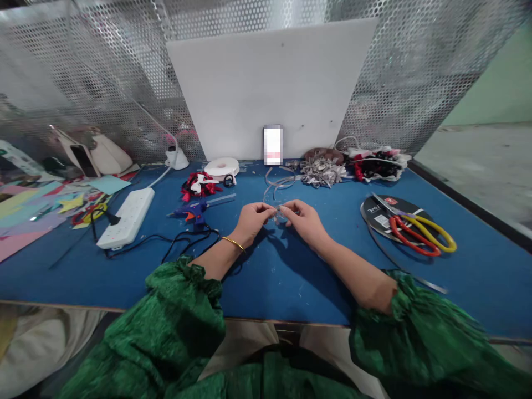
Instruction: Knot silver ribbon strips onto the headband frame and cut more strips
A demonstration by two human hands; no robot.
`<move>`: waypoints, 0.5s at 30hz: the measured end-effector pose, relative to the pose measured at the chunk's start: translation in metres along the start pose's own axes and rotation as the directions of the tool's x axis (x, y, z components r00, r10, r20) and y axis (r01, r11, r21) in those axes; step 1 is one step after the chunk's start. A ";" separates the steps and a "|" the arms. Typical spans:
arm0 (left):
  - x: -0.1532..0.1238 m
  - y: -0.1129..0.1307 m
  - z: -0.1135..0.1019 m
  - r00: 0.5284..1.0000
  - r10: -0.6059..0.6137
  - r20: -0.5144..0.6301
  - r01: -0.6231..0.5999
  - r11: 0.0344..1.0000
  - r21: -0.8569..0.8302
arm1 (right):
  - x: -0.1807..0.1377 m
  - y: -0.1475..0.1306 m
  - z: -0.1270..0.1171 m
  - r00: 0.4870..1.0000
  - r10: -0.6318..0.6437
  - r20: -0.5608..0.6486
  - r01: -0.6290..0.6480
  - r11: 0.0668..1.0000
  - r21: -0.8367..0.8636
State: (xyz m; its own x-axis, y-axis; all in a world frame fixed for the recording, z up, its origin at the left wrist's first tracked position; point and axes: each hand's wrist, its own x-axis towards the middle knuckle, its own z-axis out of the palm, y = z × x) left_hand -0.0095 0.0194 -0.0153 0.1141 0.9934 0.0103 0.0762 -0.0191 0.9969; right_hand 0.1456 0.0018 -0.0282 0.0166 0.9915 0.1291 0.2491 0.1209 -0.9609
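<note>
Grey ribbon point(279, 184) lies in a loose curl on the blue table point(291, 299), directly in front of the person's two hands, and one end runs in to the fingertips. The left hand point(254, 219) has thumb and forefinger closed together on it, and the right hand point(305, 221) pinches it from the other side, the two sets of fingertips nearly meeting (the piece between them is too small and blurred for its shape to be told). A gold bangle point(234, 243) circles the left wrist, just above a gathered green sleeve point(183, 299).

Nearest the left hand is a blue glue gun point(197, 209) on its side, a clear stick jutting from its back, with a white power strip point(127, 219) farther left. Behind the gun sit red, black and white bows point(199, 185) and a white roll point(221, 167).

Beyond the curl a phone point(273, 145) stands upright against a white board point(270, 83), a heap of silvery bows point(323, 172) to its right. Right of the right hand, well apart, scissors point(402, 215) with red and yellow handles rest across a black disc point(376, 213).
</note>
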 end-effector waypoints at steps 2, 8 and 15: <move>-0.001 -0.001 0.000 0.999 -0.006 0.038 0.005 1.000 0.018 | 0.002 0.001 -0.002 0.999 -0.037 0.035 0.036 0.999 0.042; -0.002 -0.001 0.000 0.996 -0.007 0.087 0.001 0.997 0.077 | 0.003 0.001 -0.001 0.999 0.031 0.035 -0.034 0.995 0.096; -0.001 -0.002 -0.002 0.990 0.062 0.127 -0.083 0.983 0.165 | 0.000 -0.007 -0.003 0.944 0.199 0.262 -0.290 0.879 0.378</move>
State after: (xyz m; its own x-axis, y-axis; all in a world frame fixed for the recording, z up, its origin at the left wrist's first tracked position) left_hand -0.0115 0.0189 -0.0175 0.2430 0.9680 0.0622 0.2285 -0.1194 0.9662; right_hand 0.1471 0.0005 -0.0209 -0.1885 0.9729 -0.1337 -0.1520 -0.1634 -0.9748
